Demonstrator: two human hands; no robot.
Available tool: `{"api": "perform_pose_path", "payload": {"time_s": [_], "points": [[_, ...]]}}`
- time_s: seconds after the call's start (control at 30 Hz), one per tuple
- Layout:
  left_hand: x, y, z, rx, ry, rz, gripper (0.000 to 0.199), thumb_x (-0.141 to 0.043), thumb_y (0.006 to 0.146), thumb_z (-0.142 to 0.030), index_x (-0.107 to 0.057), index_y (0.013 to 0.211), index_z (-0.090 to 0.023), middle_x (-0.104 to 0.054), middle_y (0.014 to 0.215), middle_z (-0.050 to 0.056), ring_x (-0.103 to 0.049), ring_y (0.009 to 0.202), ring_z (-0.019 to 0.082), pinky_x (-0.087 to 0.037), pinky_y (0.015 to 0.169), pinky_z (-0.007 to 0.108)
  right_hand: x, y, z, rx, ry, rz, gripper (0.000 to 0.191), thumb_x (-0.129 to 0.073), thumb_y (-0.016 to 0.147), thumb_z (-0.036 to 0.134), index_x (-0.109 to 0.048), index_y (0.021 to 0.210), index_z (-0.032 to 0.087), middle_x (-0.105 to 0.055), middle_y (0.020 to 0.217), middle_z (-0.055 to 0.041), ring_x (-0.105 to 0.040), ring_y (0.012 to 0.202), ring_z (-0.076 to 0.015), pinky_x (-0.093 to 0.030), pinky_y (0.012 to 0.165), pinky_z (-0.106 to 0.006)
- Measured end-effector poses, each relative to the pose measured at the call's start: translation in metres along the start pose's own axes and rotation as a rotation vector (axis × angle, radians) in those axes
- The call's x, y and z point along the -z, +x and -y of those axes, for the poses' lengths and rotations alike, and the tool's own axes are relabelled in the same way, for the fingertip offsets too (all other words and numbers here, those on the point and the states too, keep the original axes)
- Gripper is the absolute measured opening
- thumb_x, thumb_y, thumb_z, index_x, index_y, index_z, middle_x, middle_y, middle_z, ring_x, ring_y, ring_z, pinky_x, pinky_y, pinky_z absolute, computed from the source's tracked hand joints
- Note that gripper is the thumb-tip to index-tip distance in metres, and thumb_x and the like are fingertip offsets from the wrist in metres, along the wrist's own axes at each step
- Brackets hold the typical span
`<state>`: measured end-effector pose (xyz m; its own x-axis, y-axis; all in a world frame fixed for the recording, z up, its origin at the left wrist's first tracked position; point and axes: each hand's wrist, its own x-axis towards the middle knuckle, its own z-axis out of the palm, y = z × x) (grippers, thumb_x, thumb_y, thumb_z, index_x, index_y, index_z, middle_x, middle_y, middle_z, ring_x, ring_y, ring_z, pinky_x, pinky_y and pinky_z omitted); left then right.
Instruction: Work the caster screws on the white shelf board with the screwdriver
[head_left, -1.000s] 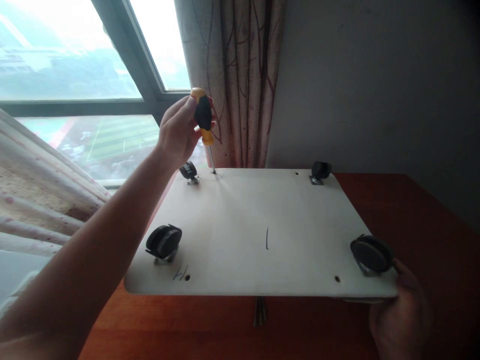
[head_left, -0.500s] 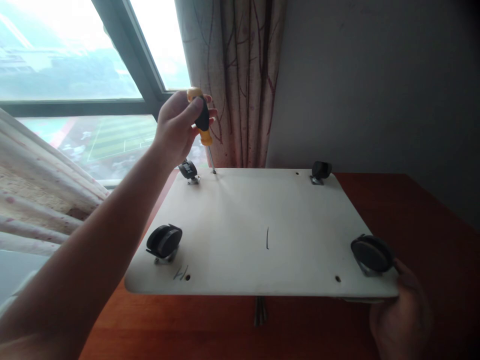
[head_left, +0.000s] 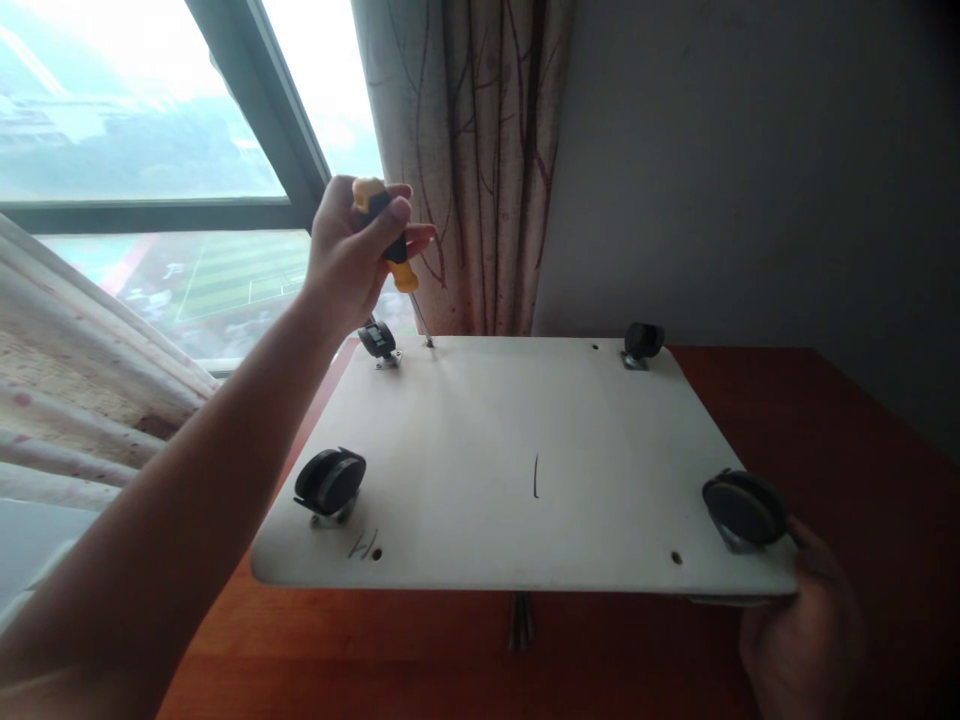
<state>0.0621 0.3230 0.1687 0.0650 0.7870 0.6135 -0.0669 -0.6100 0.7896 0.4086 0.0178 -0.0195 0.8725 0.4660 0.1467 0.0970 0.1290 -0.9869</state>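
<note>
My left hand (head_left: pixel 343 245) is closed around the handle of a yellow-and-black screwdriver (head_left: pixel 403 276), held tilted. Its shaft runs down to a screw at the far left edge of a white board (head_left: pixel 480 420). At the near right corner, my right hand (head_left: pixel 804 625) grips the board's edge beside a black caster (head_left: pixel 746 507); some of its fingers are hidden beneath. Other black casters stand wheels-up at the near left (head_left: pixel 330 482), far left (head_left: pixel 377 340) and far right (head_left: pixel 643 341) corners. Dark holes and pen marks show on the board.
Beneath the board is a reddish-brown wooden table (head_left: pixel 817 420). Several long screws (head_left: pixel 520 622) lie by the board's near edge. A patterned curtain (head_left: pixel 480 170) hangs behind, with a window (head_left: pixel 150 120) on the left and a grey wall (head_left: pixel 735 170) on the right.
The screwdriver handle has tipped slightly to the left, and my left hand's fingers have shifted around it. Its tip stays at the same spot. My right hand has not visibly moved.
</note>
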Motion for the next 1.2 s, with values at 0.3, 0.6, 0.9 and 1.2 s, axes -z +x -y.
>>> {"api": "perform_pose_path", "payload": {"time_s": [0.3, 0.6, 0.9, 1.2], "points": [[0.004, 0.003, 0.0, 0.063, -0.039, 0.061, 0.071, -0.084, 0.056, -0.073, -0.061, 0.101, -0.023, -0.066, 0.107, 0.006, -0.061, 0.069, 0.014, -0.058, 0.067, 0.037, 0.002, -0.001, -0.004, 0.049, -0.059, 0.0, 0.036, -0.055, 0.086, 0.043, -0.071, 0.106, 0.017, -0.067, 0.11, -0.0124, -0.061, 0.107, -0.0347, -0.05, 0.091, -0.055], [0.008, 0.007, 0.011, -0.046, 0.015, -0.001, 0.066, -0.092, 0.059, -0.057, -0.049, 0.098, -0.026, -0.066, 0.105, 0.001, -0.057, 0.061, 0.011, -0.055, 0.059, 0.033, 0.003, 0.001, -0.002, 0.056, -0.112, -0.014, 0.04, -0.055, 0.085, 0.045, -0.071, 0.105, 0.013, -0.066, 0.111, -0.0144, -0.06, 0.105, -0.0346, -0.05, 0.088, -0.053], [0.004, -0.003, 0.002, -0.016, -0.072, 0.116, 0.043, -0.089, 0.068, -0.043, -0.058, 0.094, -0.028, -0.066, 0.116, 0.003, -0.068, 0.078, 0.018, -0.061, 0.073, 0.04, 0.001, -0.001, -0.001, 0.066, -0.075, -0.011, 0.039, -0.058, 0.083, 0.044, -0.071, 0.104, 0.014, -0.064, 0.113, -0.014, -0.057, 0.11, -0.0366, -0.048, 0.088, -0.055], [0.007, 0.001, -0.005, 0.083, -0.1, 0.167, 0.05, -0.087, 0.066, -0.045, -0.064, 0.105, -0.025, -0.067, 0.105, 0.004, -0.061, 0.072, 0.016, -0.058, 0.069, 0.038, 0.002, -0.002, 0.002, 0.037, -0.104, 0.004, 0.046, -0.056, 0.084, 0.047, -0.07, 0.112, 0.013, -0.066, 0.116, -0.0144, -0.059, 0.111, -0.0356, -0.048, 0.093, -0.055]]}}
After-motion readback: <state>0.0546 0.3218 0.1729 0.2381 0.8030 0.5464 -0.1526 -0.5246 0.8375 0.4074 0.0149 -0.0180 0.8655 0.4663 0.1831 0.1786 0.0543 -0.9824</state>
